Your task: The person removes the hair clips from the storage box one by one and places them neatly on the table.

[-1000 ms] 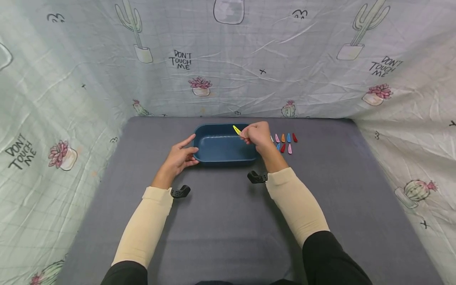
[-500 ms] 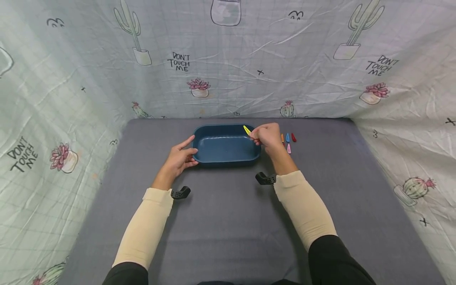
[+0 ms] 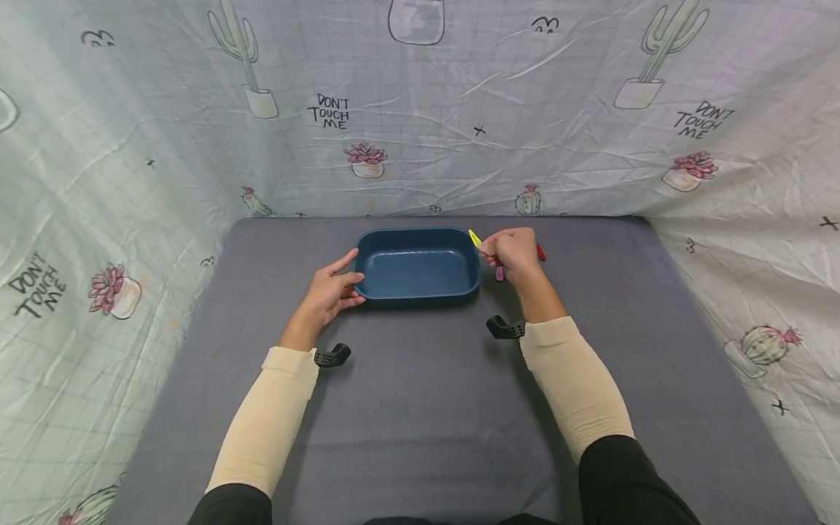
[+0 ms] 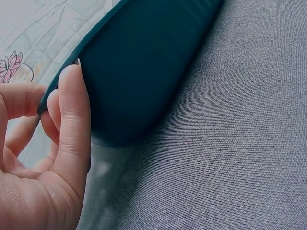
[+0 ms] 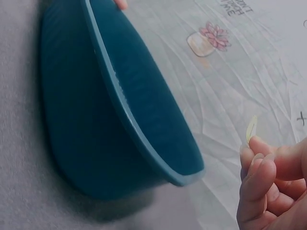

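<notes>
A dark blue rectangular tray (image 3: 417, 293) with rounded corners sits near the back of the table. My left hand (image 3: 331, 288) holds its left end, and in the left wrist view the fingers (image 4: 72, 105) lie at the rim and against the outer wall. My right hand (image 3: 513, 250) pinches a yellow snap hair clip (image 3: 475, 238) by one end, its tip pointing up beside the tray's right rim. In the right wrist view the yellow clip (image 5: 251, 128) stands out from between thumb and finger, apart from the tray (image 5: 105, 120).
Past the right hand, a red hair clip (image 3: 541, 252) and a pinkish-purple one (image 3: 500, 273) show on the grey table (image 3: 407, 394); the hand hides others. A printed cloth (image 3: 426, 109) rises behind the table and along both sides.
My right hand has moved right with the yellow hair clip, from over the tray to its right rim, now covering most of the loose clips. The left hand and tray stay in place.
</notes>
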`<control>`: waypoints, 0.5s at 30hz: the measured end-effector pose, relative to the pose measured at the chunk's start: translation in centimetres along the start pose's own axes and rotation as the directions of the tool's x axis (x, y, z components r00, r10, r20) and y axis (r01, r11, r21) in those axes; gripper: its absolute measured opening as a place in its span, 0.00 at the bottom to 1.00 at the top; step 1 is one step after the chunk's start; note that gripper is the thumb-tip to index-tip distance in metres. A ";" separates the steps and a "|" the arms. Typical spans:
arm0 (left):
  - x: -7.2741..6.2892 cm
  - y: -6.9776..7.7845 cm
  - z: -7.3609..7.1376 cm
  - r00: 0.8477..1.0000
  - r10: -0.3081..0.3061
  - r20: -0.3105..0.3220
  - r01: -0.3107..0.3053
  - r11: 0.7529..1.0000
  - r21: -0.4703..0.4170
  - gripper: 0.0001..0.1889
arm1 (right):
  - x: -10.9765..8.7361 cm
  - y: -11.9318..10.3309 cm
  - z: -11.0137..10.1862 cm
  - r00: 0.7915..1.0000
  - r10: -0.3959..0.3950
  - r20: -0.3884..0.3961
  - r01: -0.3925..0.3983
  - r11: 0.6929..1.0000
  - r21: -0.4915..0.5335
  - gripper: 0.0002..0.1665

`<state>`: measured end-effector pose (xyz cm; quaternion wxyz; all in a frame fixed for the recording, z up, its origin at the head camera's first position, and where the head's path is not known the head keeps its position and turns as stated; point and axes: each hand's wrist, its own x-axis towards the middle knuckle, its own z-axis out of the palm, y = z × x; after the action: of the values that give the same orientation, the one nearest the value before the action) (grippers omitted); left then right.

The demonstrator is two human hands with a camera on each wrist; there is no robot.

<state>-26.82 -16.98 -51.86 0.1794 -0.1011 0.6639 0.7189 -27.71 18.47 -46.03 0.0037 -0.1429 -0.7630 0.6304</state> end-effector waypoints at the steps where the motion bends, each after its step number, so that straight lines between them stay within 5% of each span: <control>1: 0.0 -0.1 0.0 1.000 0.001 -0.002 -0.001 1.000 0.000 0.36 | 0.0 0.0 -0.2 1.000 0.003 -0.003 -0.003 1.000 0.002 0.08; 15: 0.1 -0.3 0.0 1.000 0.014 0.010 -0.014 1.000 -0.017 0.36 | -0.3 1.3 -3.2 0.997 0.072 -0.040 -0.071 0.997 0.015 0.05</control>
<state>-26.75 -16.96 -52.15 0.1766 -0.0945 0.6574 0.7264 -26.50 21.71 -46.57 -0.0023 -0.1828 -0.7529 0.6323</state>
